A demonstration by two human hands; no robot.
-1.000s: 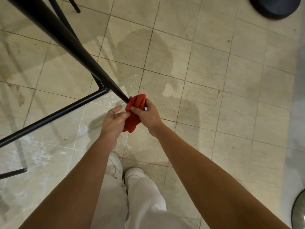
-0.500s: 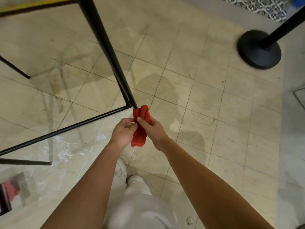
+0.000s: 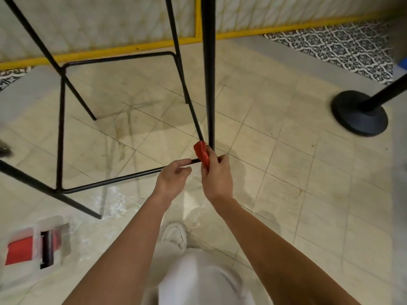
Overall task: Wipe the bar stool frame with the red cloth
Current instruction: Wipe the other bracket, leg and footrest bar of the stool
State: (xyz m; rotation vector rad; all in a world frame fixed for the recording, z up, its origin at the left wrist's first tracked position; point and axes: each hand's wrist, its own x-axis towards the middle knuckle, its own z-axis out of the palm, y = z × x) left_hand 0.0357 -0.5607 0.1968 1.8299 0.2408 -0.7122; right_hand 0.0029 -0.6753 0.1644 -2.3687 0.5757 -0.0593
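Beside the right hand (image 3: pixel 217 175) gripping the cloth (image 3: pixel 201 151), the left hand (image 3: pixel 174 179) has moved to hold the bar (image 3: pixel 132 176) for wiping

The bar stool frame (image 3: pixel 208 84), thin black metal tubing with slanted legs and a round-cornered footrest rail, stands upright on the tiled floor (image 3: pixel 286 172), and the red cloth (image 3: pixel 200 150), bunched small in the right hand (image 3: pixel 217 175), sits against the near corner where leg meets rail.
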